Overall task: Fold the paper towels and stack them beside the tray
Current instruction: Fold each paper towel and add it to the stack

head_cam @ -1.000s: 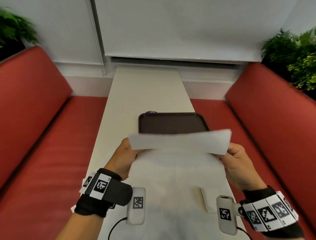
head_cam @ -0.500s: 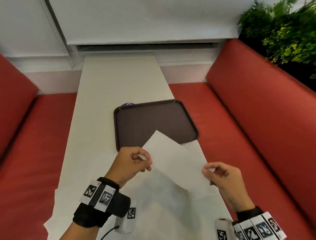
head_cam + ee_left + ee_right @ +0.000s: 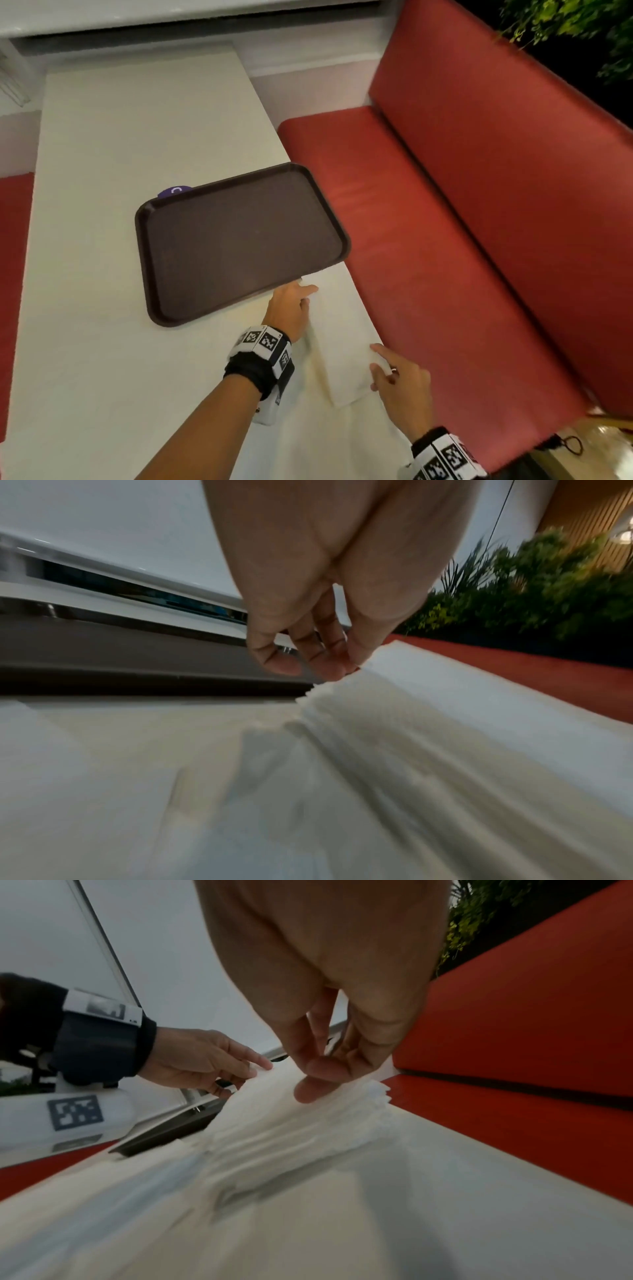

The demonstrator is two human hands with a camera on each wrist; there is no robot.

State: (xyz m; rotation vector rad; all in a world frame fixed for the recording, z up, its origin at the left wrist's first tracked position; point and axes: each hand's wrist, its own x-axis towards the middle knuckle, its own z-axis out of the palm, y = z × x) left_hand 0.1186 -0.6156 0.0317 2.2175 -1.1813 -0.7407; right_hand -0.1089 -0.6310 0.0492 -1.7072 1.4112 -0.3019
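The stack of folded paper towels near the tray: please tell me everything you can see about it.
The stack of folded paper towels is white, soft-looking paper in many thin layers, whose edges show stepped in the right wrist view. It lies flat on the white table, along the table's right edge, just on the near side of the dark brown tray. The left hand touches its far end beside the tray; the right hand touches its near right corner.

purple disc (image 3: 175,190): mostly behind tray (image 3: 239,240) | plant (image 3: 582,27): cut off, blurred
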